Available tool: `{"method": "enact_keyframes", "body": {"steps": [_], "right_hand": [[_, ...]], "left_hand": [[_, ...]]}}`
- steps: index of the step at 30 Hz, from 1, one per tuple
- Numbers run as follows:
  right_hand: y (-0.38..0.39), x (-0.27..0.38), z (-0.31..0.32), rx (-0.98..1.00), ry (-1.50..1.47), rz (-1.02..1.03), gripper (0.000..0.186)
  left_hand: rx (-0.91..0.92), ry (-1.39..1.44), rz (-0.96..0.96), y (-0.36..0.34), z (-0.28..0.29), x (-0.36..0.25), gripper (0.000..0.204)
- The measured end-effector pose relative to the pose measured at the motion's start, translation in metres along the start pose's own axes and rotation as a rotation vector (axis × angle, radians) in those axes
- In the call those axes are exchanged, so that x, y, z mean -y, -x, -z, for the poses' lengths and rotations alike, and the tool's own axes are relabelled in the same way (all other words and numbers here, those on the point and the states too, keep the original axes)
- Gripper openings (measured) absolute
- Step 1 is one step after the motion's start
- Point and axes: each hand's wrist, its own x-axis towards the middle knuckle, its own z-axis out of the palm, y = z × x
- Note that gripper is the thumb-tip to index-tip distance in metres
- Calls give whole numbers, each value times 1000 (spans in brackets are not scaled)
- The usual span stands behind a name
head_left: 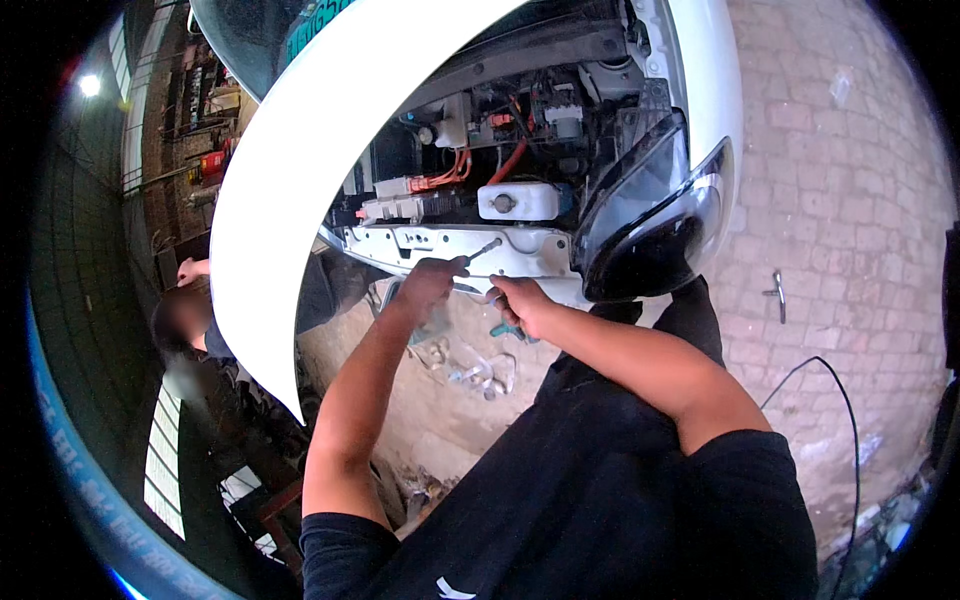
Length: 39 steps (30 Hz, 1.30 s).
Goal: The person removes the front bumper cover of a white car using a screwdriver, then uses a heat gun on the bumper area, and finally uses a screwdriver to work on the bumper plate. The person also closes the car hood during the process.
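My left hand (430, 283) is closed around a slim metal rod tool (484, 250), which slants up to the right across the white front crossbar (420, 244) of a car; its exact kind is unclear. Just right of it, my right hand (519, 304) has its fingers curled at the bar's lower edge. What those fingers grip is hidden. A teal item (507, 330) shows below the right hand, and I cannot tell whether it is held. Behind the bar are a white fluid tank (518, 201) and orange cables (447, 172).
The raised white hood (262, 200) curves over the left side. A dark headlight (650, 235) sits right of the bar. On the brick floor (800, 210) lie a T-shaped metal tool (779, 295) and a black hose (850, 420). Another person's arm (193, 270) shows beyond the hood.
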Motion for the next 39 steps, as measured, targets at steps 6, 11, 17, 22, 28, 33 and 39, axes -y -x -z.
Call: {"method": "enact_keyframes", "body": {"steps": [6,11,17,22,28,33,39], "right_hand": [[14,7,0,7,44,-8,37],[23,5,-1,22,48,-29,36],[27,14,7,17,84,-6,35],[30,11,0,35,93,-19,35],[30,17,9,21,100,-15,35],[38,18,5,30,106,-10,34],[37,21,14,13,103,-25,34]], "left_hand": [[-409,-923,-825,9,5,-28,35],[27,-9,12,-12,1,2,33],[-396,-1043,-720,28,-9,-52,27],[-450,-452,-613,-14,-14,9,31],[-395,-1087,-823,19,-2,-39,36],[158,419,214,-5,8,-2,31],[-364,-1046,-714,17,-6,-47,28]]}}
